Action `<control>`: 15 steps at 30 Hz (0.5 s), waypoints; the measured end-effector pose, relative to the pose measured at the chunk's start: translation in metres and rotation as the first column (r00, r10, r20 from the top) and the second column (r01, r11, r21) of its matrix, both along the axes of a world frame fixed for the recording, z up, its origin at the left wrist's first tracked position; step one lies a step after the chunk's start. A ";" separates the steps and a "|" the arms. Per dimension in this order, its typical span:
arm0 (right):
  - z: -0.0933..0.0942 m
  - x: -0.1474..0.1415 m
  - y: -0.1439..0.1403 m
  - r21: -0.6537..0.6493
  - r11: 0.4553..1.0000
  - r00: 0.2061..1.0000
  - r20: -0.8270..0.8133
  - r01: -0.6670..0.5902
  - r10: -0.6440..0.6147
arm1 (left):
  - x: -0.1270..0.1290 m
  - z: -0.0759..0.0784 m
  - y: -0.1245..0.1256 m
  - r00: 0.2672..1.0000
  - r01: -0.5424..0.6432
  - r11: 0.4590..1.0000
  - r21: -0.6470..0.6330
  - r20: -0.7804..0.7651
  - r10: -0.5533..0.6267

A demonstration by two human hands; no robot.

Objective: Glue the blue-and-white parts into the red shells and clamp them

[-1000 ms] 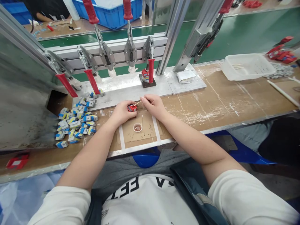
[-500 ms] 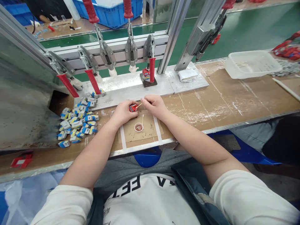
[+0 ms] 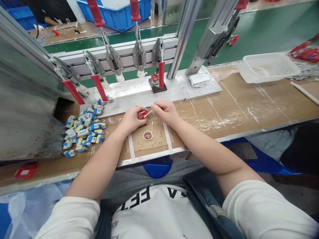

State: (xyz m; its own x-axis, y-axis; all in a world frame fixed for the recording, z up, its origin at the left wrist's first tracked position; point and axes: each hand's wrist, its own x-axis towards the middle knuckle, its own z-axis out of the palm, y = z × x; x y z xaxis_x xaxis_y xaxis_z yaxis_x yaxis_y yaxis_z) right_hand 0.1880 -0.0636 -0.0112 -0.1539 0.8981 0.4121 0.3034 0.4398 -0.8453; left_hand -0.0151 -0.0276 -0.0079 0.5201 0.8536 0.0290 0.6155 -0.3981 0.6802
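Between the fingers of my left hand sits a small red and grey plastic part, partly covered by the fingers. My right hand pinches a cotton swab, its tip pointing down-left and meeting the red part. Just below, a small round cup holds reddish-brown liquid. A second cotton swab leans in that cup. Both stand on a cardboard sheet taped to the bench.
Left of my hands lies a pile of small blue, yellow and grey blocks. Behind stand red-handled toggle clamps, one pressing a red part. A white plastic tray is at right; a red part lies far left.
The swab tip has shifted slightly on the red part, while both hands stay in nearly the same place. On the green belt behind, a red item has moved a little right.
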 end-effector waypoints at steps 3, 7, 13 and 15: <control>0.004 0.003 -0.006 -0.004 0.939 0.934 0.104 -0.343 0.342 | -0.004 0.006 0.000 0.993 0.017 1.000 0.001 0.114 -0.017; 0.004 0.005 -0.012 -0.056 0.844 0.784 0.340 -0.534 0.519 | -0.007 0.009 0.002 0.968 0.033 0.998 0.048 0.248 -0.044; 0.017 0.005 -0.013 0.098 0.942 0.868 0.429 -0.322 0.252 | -0.006 0.000 0.001 0.931 0.051 0.998 -0.035 0.362 -0.035; 0.034 -0.011 -0.010 0.155 0.957 0.899 0.406 -0.247 0.166 | -0.003 -0.001 -0.001 0.950 0.065 0.997 -0.033 0.308 -0.052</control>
State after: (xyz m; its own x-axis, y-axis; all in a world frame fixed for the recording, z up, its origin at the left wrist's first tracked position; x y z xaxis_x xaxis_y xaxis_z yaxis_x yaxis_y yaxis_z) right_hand 0.1772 -0.0738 0.0223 -0.5092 0.7350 0.4478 0.4706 0.6734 -0.5701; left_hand -0.0184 -0.0291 -0.0087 0.5409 0.8258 0.1596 0.3513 -0.3942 0.8492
